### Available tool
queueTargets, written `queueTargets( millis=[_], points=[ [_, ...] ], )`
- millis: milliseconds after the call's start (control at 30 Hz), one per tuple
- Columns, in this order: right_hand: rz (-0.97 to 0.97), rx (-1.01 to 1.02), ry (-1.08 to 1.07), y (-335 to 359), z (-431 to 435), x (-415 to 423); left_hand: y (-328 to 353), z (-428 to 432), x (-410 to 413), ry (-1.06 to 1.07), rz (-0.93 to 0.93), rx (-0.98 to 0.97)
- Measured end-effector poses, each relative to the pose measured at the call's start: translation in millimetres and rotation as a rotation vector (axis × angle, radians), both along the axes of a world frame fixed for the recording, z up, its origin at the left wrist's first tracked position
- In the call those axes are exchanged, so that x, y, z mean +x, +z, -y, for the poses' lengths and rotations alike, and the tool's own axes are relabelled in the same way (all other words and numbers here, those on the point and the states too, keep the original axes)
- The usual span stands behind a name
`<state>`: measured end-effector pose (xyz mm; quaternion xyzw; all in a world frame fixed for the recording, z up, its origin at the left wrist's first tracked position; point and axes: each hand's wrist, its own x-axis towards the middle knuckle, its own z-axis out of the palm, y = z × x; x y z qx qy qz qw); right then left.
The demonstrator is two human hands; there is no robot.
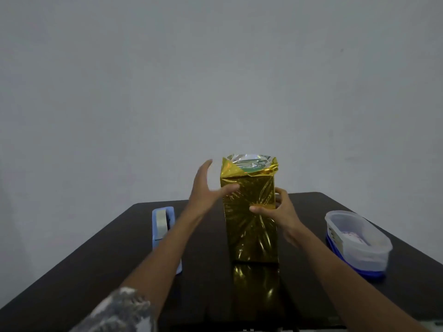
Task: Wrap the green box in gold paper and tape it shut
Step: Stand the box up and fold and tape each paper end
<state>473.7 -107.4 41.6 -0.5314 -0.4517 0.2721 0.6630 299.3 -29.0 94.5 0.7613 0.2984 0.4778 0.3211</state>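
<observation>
You're at the end-fold step, I judge: the tall green box, sleeved in crinkled gold paper, stands between your hands, its top end open. Your right hand grasps its right edge; your left hand is spread and released, thumb touching the paper. Next, fold the flaps down, then take tape from the pale blue plastic tape dispenser left of your left forearm. No writing is legible.

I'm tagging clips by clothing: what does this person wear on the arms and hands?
The left hand and right hand are bare: no gloves, rings or watch show. A mottled grey-and-white sleeve covers the left upper arm; no sleeve shows on the right arm.
</observation>
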Motion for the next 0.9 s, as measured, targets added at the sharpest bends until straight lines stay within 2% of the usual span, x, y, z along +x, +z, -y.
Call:
queueTargets(
  millis=[67,133,167,267,300,333,400,433,467,533,667,700,733,833,867,900],
  points=[
    [0.011,-0.017,0.043,-4,-1,-2,39,0,7,-0.041,-0.315,0.241],
    [0.022,-0.033,0.061,-5,-3,-4,68,5,11,-0.136,-0.594,0.323],
    [0.029,-0.038,0.062,-5,-3,-4,83,8,11,-0.207,-0.6,0.298],
    [0.045,-0.04,0.063,-6,-2,-1,125,21,11,-0.244,-0.296,0.152],
    [0.054,-0.042,0.073,-6,-1,-1,133,22,14,-0.227,-0.305,0.163],
    [0.069,-0.041,0.089,-5,-1,-1,134,25,18,-0.206,-0.435,0.198],
    [0.084,-0.046,0.107,-5,-1,-3,119,30,34,-0.152,-0.856,0.271],
    [0.085,-0.046,0.108,-4,-1,-3,109,31,42,-0.143,-1.004,0.321],
    [0.084,-0.042,0.107,-4,0,-3,102,31,49,-0.162,-1.053,0.362],
    [0.094,-0.036,0.101,-6,1,-2,103,31,48,-0.273,-0.993,0.351],
    [0.113,-0.043,0.112,-8,1,-1,137,30,25,-0.405,-0.584,0.143],
    [0.111,-0.047,0.111,-8,0,-1,139,31,23,-0.424,-0.564,0.121],
    [0.111,-0.048,0.111,-8,-1,-1,138,31,23,-0.418,-0.641,0.133],
    [0.102,-0.053,0.109,-7,-2,-3,114,25,33,-0.309,-1.048,0.279],
    [0.104,-0.052,0.104,-7,-1,-3,111,24,35,-0.287,-1.089,0.323],
    [0.109,-0.049,0.101,-7,-1,-3,115,23,33,-0.288,-1.053,0.332]
  ],
)
